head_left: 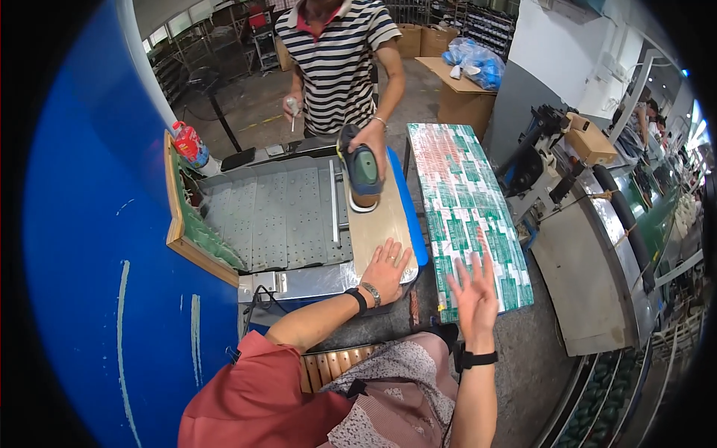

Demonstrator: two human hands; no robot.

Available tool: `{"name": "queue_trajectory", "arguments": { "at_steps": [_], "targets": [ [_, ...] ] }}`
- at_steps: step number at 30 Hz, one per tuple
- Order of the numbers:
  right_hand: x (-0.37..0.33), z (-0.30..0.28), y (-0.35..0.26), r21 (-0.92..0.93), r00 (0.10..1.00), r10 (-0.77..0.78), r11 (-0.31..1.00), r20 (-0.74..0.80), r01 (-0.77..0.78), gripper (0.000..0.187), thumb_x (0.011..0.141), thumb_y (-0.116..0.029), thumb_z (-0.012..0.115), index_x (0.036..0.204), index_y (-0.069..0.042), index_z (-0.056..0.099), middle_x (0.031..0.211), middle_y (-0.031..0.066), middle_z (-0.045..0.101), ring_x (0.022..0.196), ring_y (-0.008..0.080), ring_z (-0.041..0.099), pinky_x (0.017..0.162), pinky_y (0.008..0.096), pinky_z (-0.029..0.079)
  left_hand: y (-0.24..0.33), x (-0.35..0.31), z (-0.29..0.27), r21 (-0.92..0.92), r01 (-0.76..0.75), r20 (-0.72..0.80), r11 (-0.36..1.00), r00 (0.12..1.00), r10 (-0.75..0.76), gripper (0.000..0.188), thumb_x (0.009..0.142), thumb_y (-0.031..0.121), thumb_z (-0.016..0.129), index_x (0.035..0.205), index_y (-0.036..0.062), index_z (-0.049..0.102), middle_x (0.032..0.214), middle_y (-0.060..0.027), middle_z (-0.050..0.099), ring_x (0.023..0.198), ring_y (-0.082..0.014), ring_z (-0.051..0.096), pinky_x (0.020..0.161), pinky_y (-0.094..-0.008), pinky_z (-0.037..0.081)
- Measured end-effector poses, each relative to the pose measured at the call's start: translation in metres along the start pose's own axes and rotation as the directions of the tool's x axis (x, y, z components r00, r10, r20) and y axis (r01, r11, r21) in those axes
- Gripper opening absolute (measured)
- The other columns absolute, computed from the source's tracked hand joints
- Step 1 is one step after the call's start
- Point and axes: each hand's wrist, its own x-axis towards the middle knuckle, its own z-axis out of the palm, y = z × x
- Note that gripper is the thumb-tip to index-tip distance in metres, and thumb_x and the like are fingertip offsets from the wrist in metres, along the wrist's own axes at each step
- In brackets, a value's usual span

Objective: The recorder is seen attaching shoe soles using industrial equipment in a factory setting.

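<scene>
My left hand (388, 270) rests on the near end of a pale wooden board (388, 224), its fingers apart and holding nothing. Over the near part of a bench (478, 216) covered in green and white tape or labels, my right hand (476, 299) is raised with fingers spread; nothing is in it. A dark shoe (366, 168) with green patches and a white sole edge stands on the far part of the board. Across from me, a person in a striped shirt has one hand (372, 138) on the shoe. Their other hand holds a small whitish object (292, 106) with a thin tip.
Left of the board lies a grey metal-plated conveyor (261, 213). A red bottle (190, 143) stands at its far left corner, beside a blue wall (104, 224). Dark machinery (526, 160) and a grey cabinet (590, 276) are on the right. A cardboard box (463, 101) carries plastic bags.
</scene>
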Motion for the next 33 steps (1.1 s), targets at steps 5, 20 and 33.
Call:
{"name": "queue_trajectory", "arguments": {
  "at_steps": [5,20,33],
  "targets": [
    [-0.008,-0.001,-0.016,0.109,0.981,-0.169,0.981,0.100,0.158,0.076,0.100,-0.025,0.054,0.164,-0.011,0.015,0.167,0.0177,0.025,0.145,0.0391,0.040,0.113,0.0522,0.042,-0.001,0.001,0.003,-0.101,-0.039,-0.134,0.994,0.991,0.025,0.082,0.070,0.021,0.071,0.146,0.0010,0.045,0.146,-0.0276,0.045,0.144,-0.0468,0.035,0.121,-0.0593,0.024],
    [-0.148,-0.104,0.149,-0.980,0.960,-0.204,-0.095,0.192,0.175,0.045,0.091,-0.013,0.061,0.133,0.000,0.058,0.147,0.0189,0.052,0.140,0.0374,0.044,0.115,0.0463,0.038,0.010,0.006,-0.006,-0.017,-0.006,-0.016,1.000,1.000,0.006,0.099,0.068,0.021,0.080,0.153,-0.0032,0.033,0.152,-0.0282,0.035,0.149,-0.0470,0.024,0.123,-0.0562,0.021],
    [-0.151,-0.112,0.161,-0.993,0.968,-0.232,0.039,0.096,0.107,0.040,0.092,-0.019,0.060,0.129,-0.004,0.063,0.144,0.0169,0.056,0.139,0.0364,0.046,0.117,0.0474,0.035,0.009,0.003,-0.007,-0.026,-0.031,-0.035,0.999,0.999,0.030,0.100,0.067,0.022,0.080,0.152,-0.0045,0.033,0.152,-0.0308,0.035,0.149,-0.0479,0.024,0.121,-0.0571,0.023]
  ]
}}
